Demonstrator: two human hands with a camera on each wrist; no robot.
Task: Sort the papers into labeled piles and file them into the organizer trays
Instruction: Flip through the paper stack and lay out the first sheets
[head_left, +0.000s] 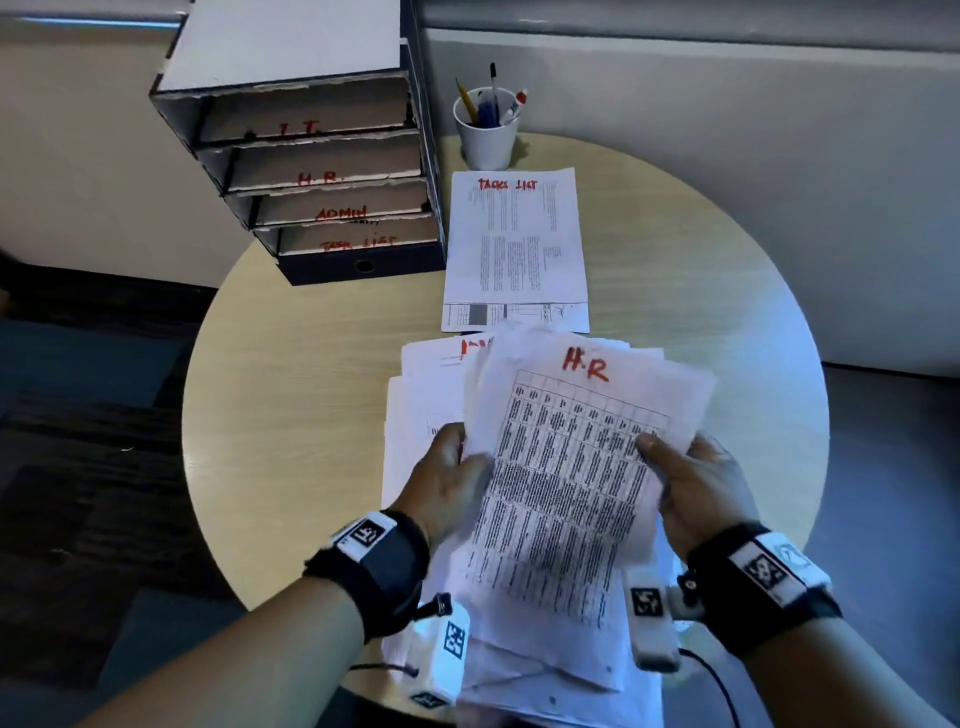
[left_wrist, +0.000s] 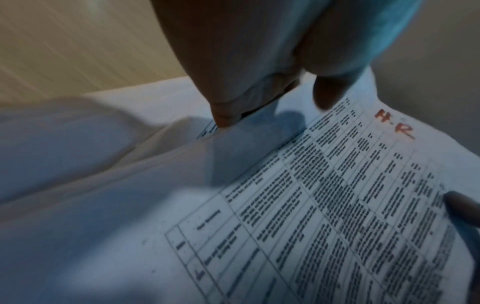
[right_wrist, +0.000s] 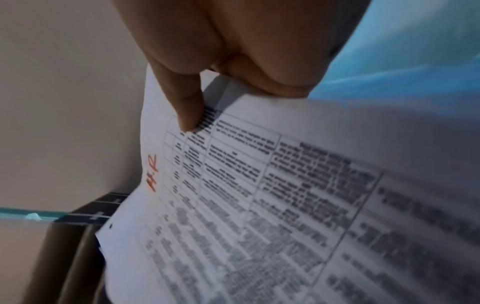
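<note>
A sheet marked "H.R" in red with a printed table tops a loose stack of papers held above the table's near side. My left hand grips the stack's left edge, thumb on top. My right hand pinches the H.R sheet's right edge, thumb pressed on the table print. More white papers lie underneath, spread to the left. A "Tasks List" sheet lies flat farther back. The cardboard organizer stands at the back left, trays labelled I.T., H.R., Admin and Task List.
A white cup of pens stands behind the Tasks List sheet. The round wooden table has bare surface to the right and left of the papers. A pale wall runs behind, and dark carpet lies left of the table.
</note>
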